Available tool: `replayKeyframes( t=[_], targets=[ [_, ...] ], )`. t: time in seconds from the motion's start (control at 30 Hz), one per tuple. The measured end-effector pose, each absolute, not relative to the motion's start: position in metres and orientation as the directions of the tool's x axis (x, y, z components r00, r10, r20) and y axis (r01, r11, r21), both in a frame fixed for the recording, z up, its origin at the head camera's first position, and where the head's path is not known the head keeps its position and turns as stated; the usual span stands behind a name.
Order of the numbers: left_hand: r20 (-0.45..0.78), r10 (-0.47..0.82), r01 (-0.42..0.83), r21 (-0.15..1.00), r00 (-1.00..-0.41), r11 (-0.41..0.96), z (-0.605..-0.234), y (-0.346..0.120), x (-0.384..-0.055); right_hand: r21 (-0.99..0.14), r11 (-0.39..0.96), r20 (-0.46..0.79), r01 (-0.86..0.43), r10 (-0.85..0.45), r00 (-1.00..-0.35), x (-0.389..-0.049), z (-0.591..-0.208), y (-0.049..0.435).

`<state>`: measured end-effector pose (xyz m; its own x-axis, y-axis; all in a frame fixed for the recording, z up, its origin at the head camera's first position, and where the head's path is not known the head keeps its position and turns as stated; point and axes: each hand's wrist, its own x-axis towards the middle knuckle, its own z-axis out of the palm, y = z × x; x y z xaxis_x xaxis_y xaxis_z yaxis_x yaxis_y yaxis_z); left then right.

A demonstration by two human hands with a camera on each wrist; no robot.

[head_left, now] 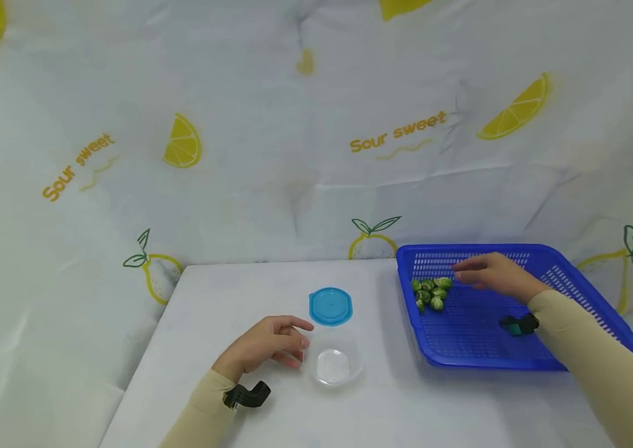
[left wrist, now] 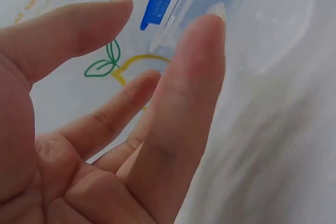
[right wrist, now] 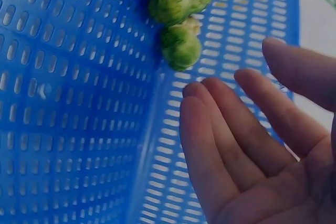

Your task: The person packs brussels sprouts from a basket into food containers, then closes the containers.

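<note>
In the head view, a clear bowl (head_left: 332, 367) is seen on the worktop (head_left: 254, 292), a blue lid (head_left: 330, 306) placed between it and the far edge; sprouts (head_left: 424, 297) are gathered along the blue basket's (head_left: 495, 363) left edge. In the left-wrist view, the left hand's (left wrist: 110, 171) fingers are parted at the bowl, contact unclear. In the right-wrist view, the right hand (right wrist: 260, 145) is held near the sprouts, fingers extended, nothing gripped.

Your bare left hand (head_left: 266, 343) reaches rightward, inside the left edge of the flat white worktop (head_left: 226, 298), its fingers loosely bent and spread apart. Your bare right hand (head_left: 492, 274) lies farther out, toward the far edge, wrist bent, its fingers extended leftward. Your forearms, in beige long sleeves (head_left: 602, 361), slant inward from the near side.
</note>
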<state>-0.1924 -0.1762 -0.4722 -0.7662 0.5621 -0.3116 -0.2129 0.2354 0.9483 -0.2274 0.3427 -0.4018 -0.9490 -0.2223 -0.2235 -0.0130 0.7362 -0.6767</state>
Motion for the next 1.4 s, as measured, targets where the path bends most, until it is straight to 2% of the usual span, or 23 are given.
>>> replayKeyframes(
  t=[0.4,0.8,1.1,1.4],
  targets=[
    [-0.301,0.618,-0.229,0.954,-0.727,0.196,-0.482,-0.175,-0.193,-0.709,0.687,-0.331,0.157,-0.128,-0.935,-0.248,-0.419,0.346],
    [-0.293,0.647,-0.270,0.953,-0.703,0.138,-0.490,-0.176,-0.197,-0.697,0.685,-0.315,0.210,-0.029,-0.949,-0.256,-0.434,0.338],
    [-0.299,0.661,-0.327,0.941,-0.688,0.086,-0.494,-0.179,-0.197,-0.706,0.667,-0.290,0.237,0.032,-0.956,-0.253,-0.430,0.327],
    [-0.289,0.670,-0.338,0.939,-0.684,0.060,-0.502,-0.181,-0.198,-0.685,0.691,-0.301,0.234,0.024,-0.953,-0.251,-0.425,0.326]
  ],
)
